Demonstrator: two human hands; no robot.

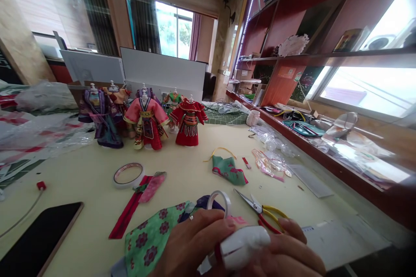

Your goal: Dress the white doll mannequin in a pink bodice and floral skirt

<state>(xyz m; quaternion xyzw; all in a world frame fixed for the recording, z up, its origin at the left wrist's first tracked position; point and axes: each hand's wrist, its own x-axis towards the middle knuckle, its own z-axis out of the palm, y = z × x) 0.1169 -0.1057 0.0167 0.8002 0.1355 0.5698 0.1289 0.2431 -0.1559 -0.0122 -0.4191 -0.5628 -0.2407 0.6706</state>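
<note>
A smooth white rounded form (245, 244), perhaps a small doll torso, is held between my two hands at the bottom of the view. A dark red band runs round its left part. My left hand (195, 242), with a ring on one finger, closes over it from the left. My right hand (289, 251) grips its right end with bent fingers. Just behind the left hand stands a roll of white tape (219, 201). Green flowered fabric (156, 233) lies beside that hand. Scissors (260, 210) with yellow and red handles lie beyond the right hand.
Several dressed doll forms (147, 121) stand at the back. Another tape roll (128, 175), a red and pink strip (130, 207) and a green fabric piece (229, 169) lie mid-table. A phone (42, 238) is at left, plastic packets (269, 162) at right, near shelves (292, 56).
</note>
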